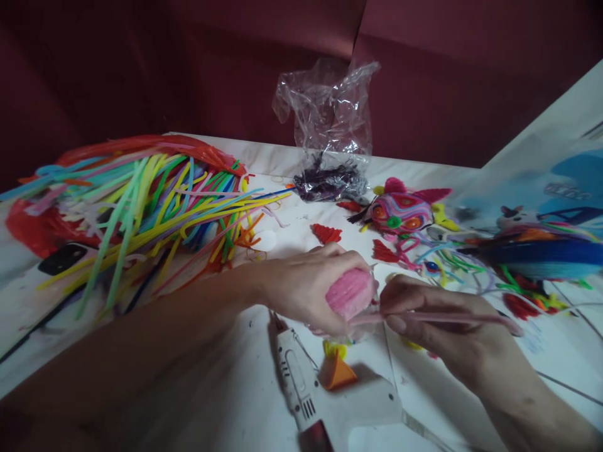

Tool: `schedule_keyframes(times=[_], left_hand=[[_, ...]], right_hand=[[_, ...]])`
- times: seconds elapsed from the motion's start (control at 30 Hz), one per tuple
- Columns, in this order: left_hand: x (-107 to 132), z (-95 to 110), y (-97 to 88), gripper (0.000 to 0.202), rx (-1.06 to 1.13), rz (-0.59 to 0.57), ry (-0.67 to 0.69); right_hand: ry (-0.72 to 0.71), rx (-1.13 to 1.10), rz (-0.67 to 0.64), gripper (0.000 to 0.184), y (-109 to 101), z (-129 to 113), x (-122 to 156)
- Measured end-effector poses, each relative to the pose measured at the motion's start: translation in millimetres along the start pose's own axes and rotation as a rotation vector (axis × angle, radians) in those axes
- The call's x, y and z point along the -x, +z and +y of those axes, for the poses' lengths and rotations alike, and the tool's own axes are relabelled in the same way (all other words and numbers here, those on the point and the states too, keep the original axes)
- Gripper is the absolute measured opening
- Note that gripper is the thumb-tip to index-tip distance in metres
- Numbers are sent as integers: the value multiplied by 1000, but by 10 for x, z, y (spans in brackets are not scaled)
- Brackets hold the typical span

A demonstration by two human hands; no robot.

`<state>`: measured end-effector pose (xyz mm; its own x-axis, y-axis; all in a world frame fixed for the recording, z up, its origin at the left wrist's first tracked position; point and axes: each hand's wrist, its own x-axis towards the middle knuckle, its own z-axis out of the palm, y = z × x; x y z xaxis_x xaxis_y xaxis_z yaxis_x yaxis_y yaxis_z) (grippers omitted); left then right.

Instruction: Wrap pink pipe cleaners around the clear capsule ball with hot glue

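- Pink fuzzy piece [349, 294]: gripped in the left hand [308, 285], fingers curled round it, above the table [293, 218] and near the glue gun [296, 370]. It looks light and soft, likely to dent under a hard squeeze; a loose hold round its sides should suit.
- Pink strip [443, 317]: pinched between the right hand's [468, 348] thumb and fingers, stretching towards the piece. It seems thin, bendy and hardly slippery; pinching close to the piece should steady it best. Whether they are joined, I cannot tell.
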<state>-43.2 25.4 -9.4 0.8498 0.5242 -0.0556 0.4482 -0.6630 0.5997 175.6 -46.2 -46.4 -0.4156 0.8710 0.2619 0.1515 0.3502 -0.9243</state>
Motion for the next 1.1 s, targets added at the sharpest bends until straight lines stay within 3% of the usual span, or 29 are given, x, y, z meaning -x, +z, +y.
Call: schedule_keyframes(times=[0.3, 0.57, 0.9, 1.1], left_hand=[[2, 47, 13, 58, 0, -26, 51], [6, 95, 21, 58, 22, -29, 16], [-22, 119, 20, 47, 15, -22, -9], [-37, 43, 35, 41, 69, 17, 45]], right_hand=[[-96, 38, 85, 17, 50, -34, -30], [-42, 1, 91, 37, 91, -35, -85], [-46, 11, 139, 36, 130, -49, -103], [-39, -25, 138, 36, 152, -51, -120]])
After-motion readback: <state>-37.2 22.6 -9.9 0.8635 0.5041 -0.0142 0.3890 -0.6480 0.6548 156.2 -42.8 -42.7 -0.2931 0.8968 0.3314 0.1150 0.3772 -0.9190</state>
